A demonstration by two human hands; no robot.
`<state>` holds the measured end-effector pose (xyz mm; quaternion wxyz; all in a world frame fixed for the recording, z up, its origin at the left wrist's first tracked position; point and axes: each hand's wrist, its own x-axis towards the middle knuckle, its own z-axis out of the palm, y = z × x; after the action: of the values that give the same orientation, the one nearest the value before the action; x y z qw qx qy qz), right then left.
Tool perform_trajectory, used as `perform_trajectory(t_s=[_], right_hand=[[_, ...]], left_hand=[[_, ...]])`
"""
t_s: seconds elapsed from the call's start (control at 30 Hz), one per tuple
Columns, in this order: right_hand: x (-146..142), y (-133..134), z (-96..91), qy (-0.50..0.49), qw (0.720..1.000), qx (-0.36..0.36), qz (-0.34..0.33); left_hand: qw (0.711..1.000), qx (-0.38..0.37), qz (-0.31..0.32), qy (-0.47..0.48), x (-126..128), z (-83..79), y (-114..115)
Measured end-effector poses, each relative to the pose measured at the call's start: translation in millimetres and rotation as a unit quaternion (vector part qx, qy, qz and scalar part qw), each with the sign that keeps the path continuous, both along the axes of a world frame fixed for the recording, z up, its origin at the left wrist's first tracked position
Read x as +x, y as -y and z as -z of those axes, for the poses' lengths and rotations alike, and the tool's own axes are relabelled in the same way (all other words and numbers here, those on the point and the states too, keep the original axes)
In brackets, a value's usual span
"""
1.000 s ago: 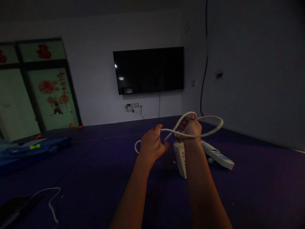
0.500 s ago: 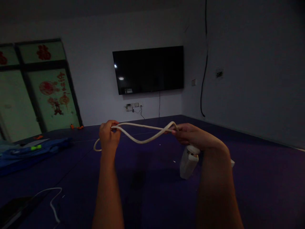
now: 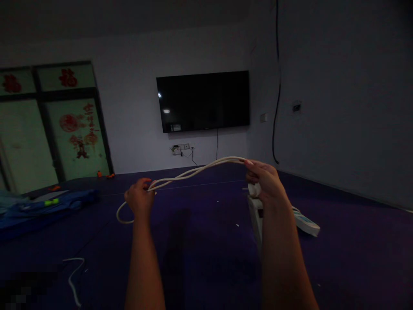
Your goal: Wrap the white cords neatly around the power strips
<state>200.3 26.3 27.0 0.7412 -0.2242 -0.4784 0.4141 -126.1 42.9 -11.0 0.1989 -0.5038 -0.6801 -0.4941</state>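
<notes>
Head camera, dim room: my left hand [image 3: 139, 199] was closed in a fist around a white cord [image 3: 200, 170], both strands gripped together, with a small loop drooping below my knuckles because nothing supported the slack there. My right hand [image 3: 264, 181], raised higher and to the right, pinched the other end of the same doubled run between thumb and fingertips, the rest of the fingers curled in. With my hands spread apart, the two strands lay side by side in a shallow rising line between them rather than sagging to the floor. A white power strip [image 3: 256, 211] hung on end just under my right palm, partly hidden behind my forearm; how firmly my palm had it, I could not tell. A second power strip [image 3: 306, 223] lay flat on the purple floor mat [image 3: 206, 267], just right of that arm. Far off, a dark television [image 3: 203, 101] was on the wall. A blue cloth [image 3: 41, 206] lay at far left, and a loose cable [image 3: 75, 275] curled on the mat at near left.
</notes>
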Motion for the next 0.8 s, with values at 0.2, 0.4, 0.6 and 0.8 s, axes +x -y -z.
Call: perform_trajectory(t_s=[0.2,0.4,0.6,0.8], right_hand=[[-10.3,-4.8,-5.6,-0.187,0.977,0.039,0.097],[-21.3,0.6,-10.7,-0.237,0.955,0.062,0.165],[-21.5,10.4,-17.5,-0.266,0.933,0.085,0.228],[1.1,16.3,-16.0,-0.336,0.898,0.093,0.268]], left_hand=[[0.998,-0.044,-0.023,-0.044,16.5,-19.5,17.5],[0.979,-0.19,0.015,0.07,6.7,-20.1,17.3],[0.901,-0.224,0.368,0.046,6.9,-9.8,11.6],[0.782,-0.353,0.508,0.072,23.1,-10.9,23.6]])
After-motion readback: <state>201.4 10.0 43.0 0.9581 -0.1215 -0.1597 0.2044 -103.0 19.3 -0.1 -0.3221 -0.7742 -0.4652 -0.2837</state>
